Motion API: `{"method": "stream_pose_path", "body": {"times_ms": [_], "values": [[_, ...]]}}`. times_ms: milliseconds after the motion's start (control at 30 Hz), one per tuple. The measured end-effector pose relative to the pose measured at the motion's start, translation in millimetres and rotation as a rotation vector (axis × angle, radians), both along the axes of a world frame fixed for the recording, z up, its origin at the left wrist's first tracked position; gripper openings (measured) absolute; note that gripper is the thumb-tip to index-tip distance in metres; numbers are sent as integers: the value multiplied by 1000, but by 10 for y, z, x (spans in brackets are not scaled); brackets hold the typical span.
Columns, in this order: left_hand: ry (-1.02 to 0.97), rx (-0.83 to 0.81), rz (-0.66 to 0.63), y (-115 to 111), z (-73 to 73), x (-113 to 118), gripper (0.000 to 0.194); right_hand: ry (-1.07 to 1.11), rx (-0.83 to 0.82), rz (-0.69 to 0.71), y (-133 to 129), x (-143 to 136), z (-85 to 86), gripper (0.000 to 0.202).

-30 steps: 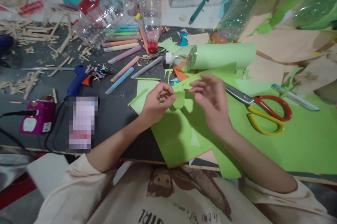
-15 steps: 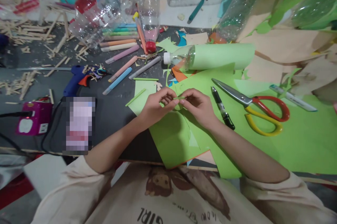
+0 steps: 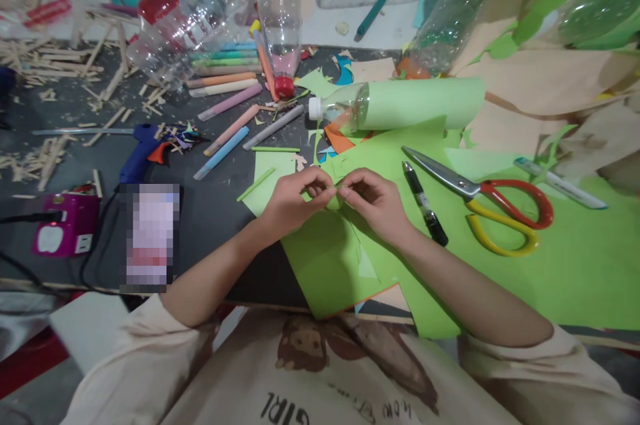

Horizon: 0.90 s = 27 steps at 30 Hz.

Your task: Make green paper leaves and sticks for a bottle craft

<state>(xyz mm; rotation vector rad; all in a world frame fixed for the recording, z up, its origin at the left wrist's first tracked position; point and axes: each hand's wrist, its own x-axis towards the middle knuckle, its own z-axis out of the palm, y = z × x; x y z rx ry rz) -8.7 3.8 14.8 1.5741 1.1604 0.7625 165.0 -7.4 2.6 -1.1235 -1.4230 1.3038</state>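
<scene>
Over the green paper sheet (image 3: 320,272), my left hand (image 3: 297,197) and my right hand (image 3: 375,197) meet fingertip to fingertip. Both pinch a small, thin green paper strip (image 3: 341,186), mostly hidden by the fingers. Left of them, one thin green paper roll (image 3: 256,184) lies slanted and another green roll (image 3: 276,149) lies level, near a pale green sheet (image 3: 273,164). Just right of my right hand is a black pen (image 3: 424,202). Beyond it lie scissors (image 3: 470,190) with red and yellow handles, on the green paper.
A capped plastic bottle (image 3: 425,104) wrapped in pale green paper lies behind the hands. Markers (image 3: 223,153), a blue glue gun (image 3: 143,152), wood sticks (image 3: 55,155), a phone (image 3: 150,238) and a purple box (image 3: 66,225) with a cable are on the left. Clear bottles (image 3: 280,5) stand at the back.
The fingertips have shifted slightly, and less of the green paper strip shows between them. Both hands stay in nearly the same place.
</scene>
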Motion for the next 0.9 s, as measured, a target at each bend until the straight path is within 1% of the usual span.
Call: {"method": "stream_pose_path", "body": {"times_ms": [200,400,600,767,900], "values": [[60,51,-10,2,11,-15,20,0,3,-2,-1,0,16,25],[17,30,-18,4,2,-5,21,-21,25,7,-5,15,1,20],[-26,41,-14,-2,-18,9,15,-7,56,15,-7,13,-21,12],[-13,85,-33,-4,-18,-1,12,-9,32,-3,-17,-1,-25,13],[2,103,-49,-9,-21,-4,12,-13,39,11,-21,-3,-25,16]]}}
